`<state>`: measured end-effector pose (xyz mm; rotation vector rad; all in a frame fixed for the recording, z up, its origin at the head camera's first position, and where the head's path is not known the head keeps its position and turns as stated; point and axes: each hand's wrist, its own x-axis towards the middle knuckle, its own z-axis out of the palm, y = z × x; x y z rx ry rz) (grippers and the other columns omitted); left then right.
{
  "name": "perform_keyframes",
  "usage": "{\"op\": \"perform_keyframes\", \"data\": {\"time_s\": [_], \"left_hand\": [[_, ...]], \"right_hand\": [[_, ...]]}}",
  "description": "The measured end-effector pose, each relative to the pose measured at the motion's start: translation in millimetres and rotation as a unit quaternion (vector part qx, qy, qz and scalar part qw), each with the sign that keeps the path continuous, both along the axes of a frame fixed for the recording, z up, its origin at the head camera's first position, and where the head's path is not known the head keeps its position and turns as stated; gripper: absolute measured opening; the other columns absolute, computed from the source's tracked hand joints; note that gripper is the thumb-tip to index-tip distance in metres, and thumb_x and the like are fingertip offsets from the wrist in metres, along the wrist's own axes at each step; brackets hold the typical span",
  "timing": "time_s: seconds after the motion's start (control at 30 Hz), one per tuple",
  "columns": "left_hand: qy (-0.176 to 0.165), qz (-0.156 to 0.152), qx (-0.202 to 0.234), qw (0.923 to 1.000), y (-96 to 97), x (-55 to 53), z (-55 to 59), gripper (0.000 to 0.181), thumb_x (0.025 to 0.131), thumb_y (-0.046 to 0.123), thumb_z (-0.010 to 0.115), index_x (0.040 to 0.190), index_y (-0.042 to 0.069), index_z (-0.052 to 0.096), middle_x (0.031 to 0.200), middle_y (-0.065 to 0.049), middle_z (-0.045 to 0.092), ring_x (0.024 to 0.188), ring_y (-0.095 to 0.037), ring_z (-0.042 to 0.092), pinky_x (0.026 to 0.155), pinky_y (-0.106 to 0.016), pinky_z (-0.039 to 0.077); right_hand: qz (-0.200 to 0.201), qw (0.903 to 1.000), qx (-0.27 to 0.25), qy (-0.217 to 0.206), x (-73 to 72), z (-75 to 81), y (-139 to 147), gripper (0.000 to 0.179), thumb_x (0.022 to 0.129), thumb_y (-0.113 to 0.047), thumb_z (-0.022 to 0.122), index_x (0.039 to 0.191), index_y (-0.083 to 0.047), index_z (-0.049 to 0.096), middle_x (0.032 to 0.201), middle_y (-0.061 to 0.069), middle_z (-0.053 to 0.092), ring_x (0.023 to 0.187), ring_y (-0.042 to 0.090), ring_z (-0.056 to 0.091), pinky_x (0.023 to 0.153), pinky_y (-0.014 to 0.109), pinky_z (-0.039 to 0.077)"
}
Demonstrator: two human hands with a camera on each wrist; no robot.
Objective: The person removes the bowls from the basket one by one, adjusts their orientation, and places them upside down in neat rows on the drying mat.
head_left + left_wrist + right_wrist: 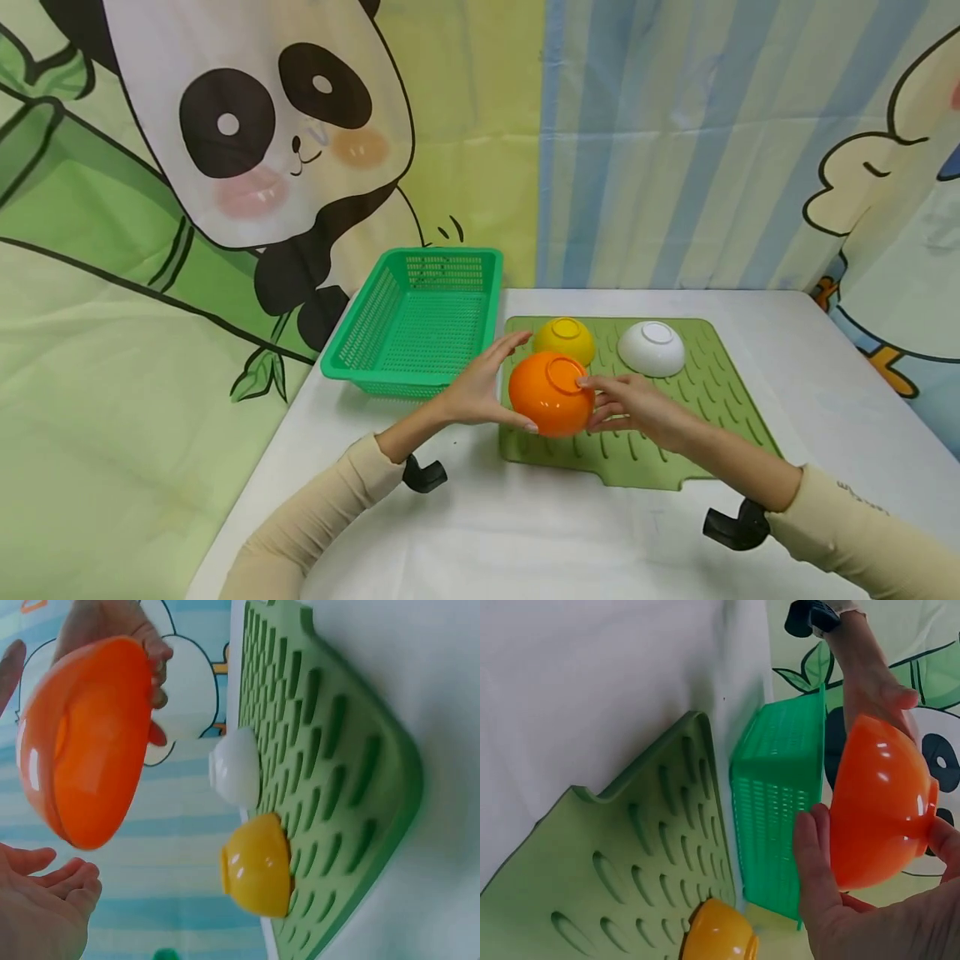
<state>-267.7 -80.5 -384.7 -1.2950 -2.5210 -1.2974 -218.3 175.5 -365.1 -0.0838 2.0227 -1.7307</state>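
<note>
An orange bowl (543, 407) is held tilted in the air above the front left of a green drying mat (637, 467), its foot ring facing up. My right hand (637, 407) grips it from the right, the thumb at the foot ring and the fingers under the rim, as the right wrist view shows. On the bowl's left side my left hand (480, 390) is spread, thumb and fingers wide apart. A gap shows between those fingers and the bowl in the left wrist view. Behind it, a yellow bowl (566, 333) and a white bowl (651, 352) lie upside down on the mat.
Left of the mat stands a green plastic basket (352, 365) with slotted walls and nothing inside. Both basket and mat are on a white-covered table (465, 517). A printed curtain (480, 150) hangs right behind the table's back edge.
</note>
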Motion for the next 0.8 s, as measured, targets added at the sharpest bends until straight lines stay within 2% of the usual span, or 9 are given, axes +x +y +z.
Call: {"op": "perform_keyframes", "data": {"time_s": [0.17, 0.33, 0.47, 0.6, 0.8], "left_hand": [[-0.002, 0.000, 0.012, 0.9999, 6.0, 8.0, -13.8, 0.112, 0.055, 0.030, 0.090, 0.145, 0.015, 0.025, 0.144, -0.003, 0.031, 0.125, -0.022, 0.038, 0.097, -0.044, 0.039], [0.004, -0.006, 0.021, 0.9997, 9.0, 10.5, -23.9, 0.108, 0.058, 0.033, 0.088, 0.144, 0.014, 0.027, 0.138, -0.004, 0.038, 0.120, -0.019, 0.042, 0.094, -0.038, 0.043], [0.011, -0.009, 0.023, 0.9996, 11.2, 11.8, -29.1, 0.105, 0.058, 0.033, 0.088, 0.143, 0.014, 0.030, 0.139, -0.005, 0.038, 0.123, -0.017, 0.042, 0.094, -0.036, 0.043], [0.027, -0.005, 0.010, 0.9996, 15.8, 10.8, -33.3, 0.102, 0.057, 0.036, 0.088, 0.140, 0.011, 0.034, 0.140, -0.006, 0.039, 0.122, -0.018, 0.044, 0.093, -0.034, 0.043], [0.045, 0.019, -0.012, 0.9987, 28.2, 4.3, -42.7, 0.100, 0.056, 0.043, 0.087, 0.136, 0.008, 0.038, 0.132, -0.004, 0.046, 0.113, -0.016, 0.050, 0.088, -0.030, 0.046]], "right_hand": [[-0.002, 0.9979, 0.060, 0.023, 2.8, 3.8, -5, 0.059, 0.088, -0.037, 0.060, 0.122, 0.011, 0.050, 0.088, 0.016, 0.063, 0.079, 0.032, 0.064, 0.078, 0.039, 0.052], [-0.003, 0.9954, 0.089, 0.036, 3.4, 5.2, -7, 0.064, 0.088, -0.036, 0.060, 0.126, 0.013, 0.045, 0.088, 0.014, 0.066, 0.078, 0.033, 0.064, 0.075, 0.040, 0.053], [-0.003, 0.9937, 0.105, 0.041, 3.0, 4.6, -6, 0.066, 0.087, -0.038, 0.060, 0.126, 0.013, 0.046, 0.090, 0.015, 0.066, 0.076, 0.032, 0.065, 0.073, 0.039, 0.053], [-0.001, 0.9931, 0.111, 0.039, 1.1, 1.9, -4, 0.068, 0.086, -0.039, 0.062, 0.126, 0.013, 0.046, 0.096, 0.015, 0.065, 0.076, 0.032, 0.064, 0.072, 0.038, 0.054], [-0.012, 0.9924, 0.118, 0.033, -5.6, -5.2, 4, 0.065, 0.085, -0.038, 0.063, 0.124, 0.013, 0.049, 0.096, 0.016, 0.065, 0.075, 0.031, 0.064, 0.075, 0.041, 0.053]]}}
